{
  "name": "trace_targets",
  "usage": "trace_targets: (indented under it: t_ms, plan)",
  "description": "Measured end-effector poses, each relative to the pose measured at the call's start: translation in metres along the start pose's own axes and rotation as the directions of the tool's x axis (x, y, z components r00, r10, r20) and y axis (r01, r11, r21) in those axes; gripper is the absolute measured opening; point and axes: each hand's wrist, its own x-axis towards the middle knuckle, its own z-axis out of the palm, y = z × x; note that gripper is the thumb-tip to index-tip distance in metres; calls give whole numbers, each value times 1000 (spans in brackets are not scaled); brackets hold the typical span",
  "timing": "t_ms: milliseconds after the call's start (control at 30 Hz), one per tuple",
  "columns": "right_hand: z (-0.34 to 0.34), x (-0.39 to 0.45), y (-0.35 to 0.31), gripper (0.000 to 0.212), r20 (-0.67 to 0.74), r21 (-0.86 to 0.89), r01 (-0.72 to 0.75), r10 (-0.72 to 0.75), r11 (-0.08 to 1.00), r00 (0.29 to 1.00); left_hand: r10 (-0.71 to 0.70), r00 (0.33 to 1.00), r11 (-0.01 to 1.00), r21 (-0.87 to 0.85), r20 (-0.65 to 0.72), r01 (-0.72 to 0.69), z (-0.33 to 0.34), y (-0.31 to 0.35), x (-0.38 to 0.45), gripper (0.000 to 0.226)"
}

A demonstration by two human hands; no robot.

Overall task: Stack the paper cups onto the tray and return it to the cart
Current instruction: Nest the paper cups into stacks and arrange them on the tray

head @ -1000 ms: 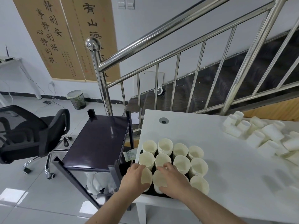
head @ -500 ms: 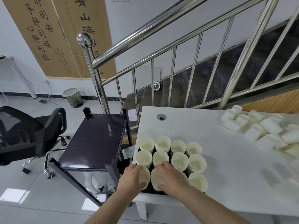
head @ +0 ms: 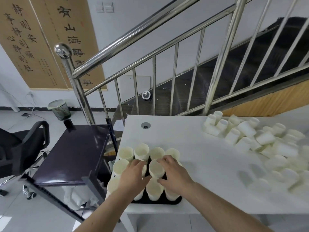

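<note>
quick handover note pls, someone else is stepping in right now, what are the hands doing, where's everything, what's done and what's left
Left hand: resting on the cup stacks at the tray's left-middle, fingers over the rims; grip unclear.
Right hand: fingers and thumb curled around the middle cup stack.
Tray: black, at the near left corner of the white table, filled with upright cup stacks.
Loose cups: a pile still lying at the table's far right.
Cart: left of the table, top shelf bare.
Done: tray largely loaded.
Left: stack the loose cups, move the tray onto the cart.
</note>
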Motion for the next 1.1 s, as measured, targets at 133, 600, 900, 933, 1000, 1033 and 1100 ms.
trace_targets:
  t_ms: [133,600,900,933,1000,1033,1100]
  plan:
    - [-28,-34,52,65,-27,-41,-51,50,998,998,50,998,999,0,23,-50,21,60,6,54]
    - [-88,-163,239,67,-55,-64,-294,291,954,955,243,952,969,-12,185,-245,122,254,13,52]
    - [-109,-196,320,65,-65,-56,-414,411,908,909,339,907,939,-28,251,-343,162,332,37,51]
    - [-111,-195,325,65,-65,-54,-425,421,904,905,347,903,936,-28,251,-352,164,339,44,51]
    - [-116,-189,338,65,-63,-54,-446,443,894,895,363,896,929,-29,254,-368,172,349,59,51]
    - [-118,-186,342,66,-64,-54,-452,449,890,892,368,894,927,-32,255,-373,174,353,66,51]
    - [-121,-178,352,66,-53,-59,-464,462,884,885,374,890,926,-48,263,-375,180,360,81,51]
